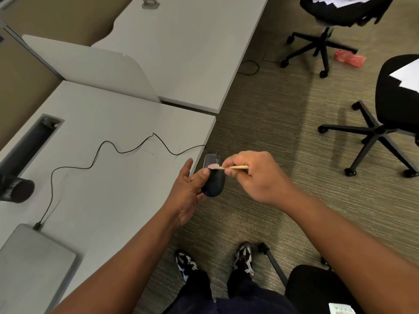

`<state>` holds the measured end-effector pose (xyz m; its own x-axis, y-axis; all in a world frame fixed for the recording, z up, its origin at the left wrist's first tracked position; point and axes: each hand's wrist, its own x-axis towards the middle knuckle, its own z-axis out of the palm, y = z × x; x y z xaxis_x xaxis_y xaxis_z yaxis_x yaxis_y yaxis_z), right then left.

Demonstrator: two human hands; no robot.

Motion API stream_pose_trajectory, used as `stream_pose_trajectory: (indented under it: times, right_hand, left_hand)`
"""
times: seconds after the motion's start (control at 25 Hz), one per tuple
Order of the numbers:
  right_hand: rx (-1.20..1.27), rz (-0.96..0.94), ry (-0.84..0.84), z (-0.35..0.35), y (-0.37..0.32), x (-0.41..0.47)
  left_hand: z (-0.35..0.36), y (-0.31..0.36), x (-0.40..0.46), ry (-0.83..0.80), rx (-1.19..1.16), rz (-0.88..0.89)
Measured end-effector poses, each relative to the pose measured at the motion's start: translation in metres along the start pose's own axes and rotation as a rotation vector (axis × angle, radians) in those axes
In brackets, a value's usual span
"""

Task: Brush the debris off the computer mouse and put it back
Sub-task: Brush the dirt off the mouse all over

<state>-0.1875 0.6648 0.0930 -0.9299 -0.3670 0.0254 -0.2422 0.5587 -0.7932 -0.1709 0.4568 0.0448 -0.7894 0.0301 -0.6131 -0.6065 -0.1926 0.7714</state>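
Left hand [189,191] cradling a dark blue, rounded plastic computer mouse [214,177] — thumb pressed on its top, other fingers spread. Right hand [251,175] just beside, pinching a thin pale wooden brush [233,167], pinkish bristles touching the mouse's front. Thin black cable [99,152] (loosely curled) over the white desk [108,196], left of both hands.

We count two hands [190,189], one mouse [214,180], one brush [229,167], one cable [102,152], one laptop [29,264], two worktops [102,123], and two full office chairs [390,105].
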Motion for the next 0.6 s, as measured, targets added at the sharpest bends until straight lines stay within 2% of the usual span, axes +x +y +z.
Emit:
stream_pose_trajectory:
  times: [0.2,0.32,0.4,0.48,0.6]
  right_hand:
    - [0.123,0.044,-0.199,-0.003,0.002,-0.012]
    - [0.101,0.071,-0.276,-0.002,0.009,-0.017]
    - [0.079,0.092,-0.230,-0.006,0.016,-0.018]
    - [0.099,0.089,-0.103,-0.010,0.019,-0.018]
    - [0.232,0.100,0.014,-0.012,0.015,-0.016]
  left_hand:
    - [-0.002,0.004,0.000,0.051,-0.112,0.001]
    - [-0.002,0.007,0.001,0.079,-0.187,-0.004]
    - [-0.001,0.009,0.002,0.091,-0.211,-0.006]
    - [-0.002,0.010,0.001,0.094,-0.211,-0.008]
    - [-0.004,0.009,-0.002,0.074,-0.215,-0.024]
